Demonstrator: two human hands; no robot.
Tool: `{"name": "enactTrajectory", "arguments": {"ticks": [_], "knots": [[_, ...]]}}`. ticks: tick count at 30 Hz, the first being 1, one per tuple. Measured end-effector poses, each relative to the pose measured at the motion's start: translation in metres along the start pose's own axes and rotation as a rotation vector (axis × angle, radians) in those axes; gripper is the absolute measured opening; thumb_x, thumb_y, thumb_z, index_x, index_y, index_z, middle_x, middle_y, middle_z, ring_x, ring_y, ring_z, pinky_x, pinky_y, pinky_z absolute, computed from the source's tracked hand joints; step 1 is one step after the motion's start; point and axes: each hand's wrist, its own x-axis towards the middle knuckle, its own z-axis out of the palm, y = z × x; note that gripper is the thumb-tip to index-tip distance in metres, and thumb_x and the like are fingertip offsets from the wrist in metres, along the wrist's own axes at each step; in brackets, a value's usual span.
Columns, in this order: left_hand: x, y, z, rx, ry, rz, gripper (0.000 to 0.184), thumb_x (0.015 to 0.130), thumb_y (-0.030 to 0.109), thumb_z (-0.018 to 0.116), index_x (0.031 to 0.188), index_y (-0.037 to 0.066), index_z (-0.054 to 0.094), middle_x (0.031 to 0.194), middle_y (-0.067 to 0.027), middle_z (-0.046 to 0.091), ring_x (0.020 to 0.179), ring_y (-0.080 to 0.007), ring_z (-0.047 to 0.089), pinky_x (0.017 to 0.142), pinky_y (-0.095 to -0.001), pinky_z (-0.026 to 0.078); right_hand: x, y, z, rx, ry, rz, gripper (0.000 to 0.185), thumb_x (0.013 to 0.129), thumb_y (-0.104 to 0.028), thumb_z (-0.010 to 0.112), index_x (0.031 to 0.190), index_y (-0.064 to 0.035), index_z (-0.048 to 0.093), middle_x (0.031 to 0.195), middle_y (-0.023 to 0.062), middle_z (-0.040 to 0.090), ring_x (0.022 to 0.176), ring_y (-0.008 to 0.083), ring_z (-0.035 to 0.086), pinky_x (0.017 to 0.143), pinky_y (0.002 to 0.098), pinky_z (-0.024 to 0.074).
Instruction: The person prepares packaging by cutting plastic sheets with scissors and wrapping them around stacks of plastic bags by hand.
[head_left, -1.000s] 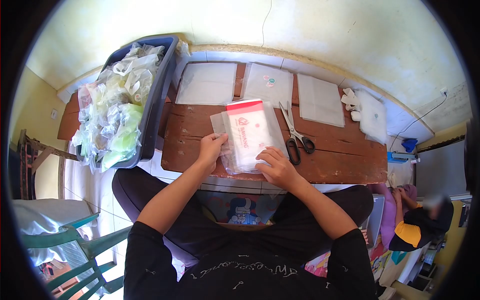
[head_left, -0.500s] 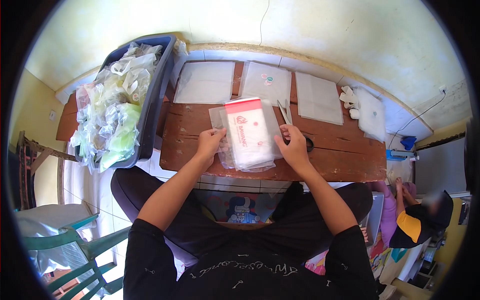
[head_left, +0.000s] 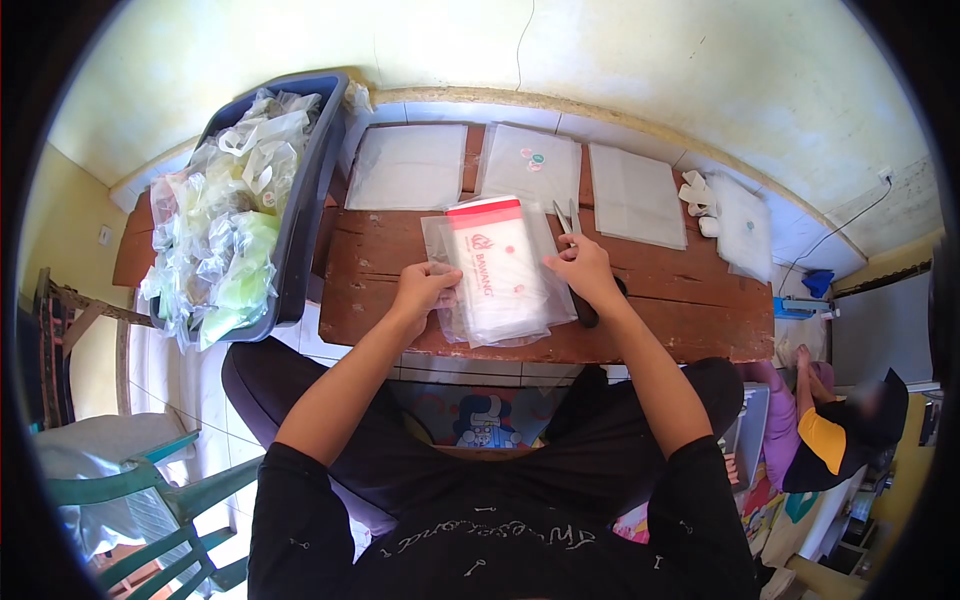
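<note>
A stack of clear plastic bags (head_left: 495, 275), with a red-banded printed one on top, lies on the brown wooden table (head_left: 375, 290) in front of me. My left hand (head_left: 428, 288) pinches the left edge of this stack between thumb and fingers. At the stack's right edge is my right hand (head_left: 583, 268), its thumb and fingertips together on the clear plastic border. Black-handled scissors (head_left: 573, 222) lie just beyond and partly under my right hand, which hides much of them.
Flat clear bags lie along the back in a left pile (head_left: 408, 165), a stickered pile (head_left: 530, 160), a third pile (head_left: 636, 195) and a right pile (head_left: 741, 228), beside white rolls (head_left: 698, 195). A grey tub (head_left: 310, 190) of bags stands left. Another person (head_left: 835, 435) sits right.
My right hand has moved up along the stack's right edge from its lower right corner, now covering part of the scissors. My left hand stays at the left edge.
</note>
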Motion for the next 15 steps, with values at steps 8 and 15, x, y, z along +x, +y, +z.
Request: {"name": "enactTrajectory", "arguments": {"ticks": [8, 15], "knots": [[0.002, 0.0, 0.004, -0.103, 0.045, 0.069, 0.012, 0.084, 0.006, 0.071, 0.091, 0.002, 0.062, 0.079, -0.0036, 0.065, 0.068, -0.0089, 0.059, 0.061, -0.0215, 0.049, 0.008, 0.004, 0.011, 0.267, -0.077, 0.036, 0.05, 0.072, -0.012, 0.077, 0.116, 0.0036, 0.059, 0.086, 0.0128, 0.069, 0.079, 0.0218, 0.067, 0.071, 0.0325, 0.0527], [0.005, 0.003, 0.004, -0.203, 0.094, 0.112, 0.018, 0.081, -0.003, 0.071, 0.094, 0.001, 0.06, 0.082, -0.0049, 0.066, 0.07, -0.0094, 0.06, 0.062, -0.0194, 0.048, 0.009, 0.0, 0.014, 0.818, -0.039, 0.16, 0.052, 0.072, 0.004, 0.073, 0.12, 0.0036, 0.053, 0.088, 0.0109, 0.066, 0.078, 0.0164, 0.064, 0.069, 0.0277, 0.0509]]}}
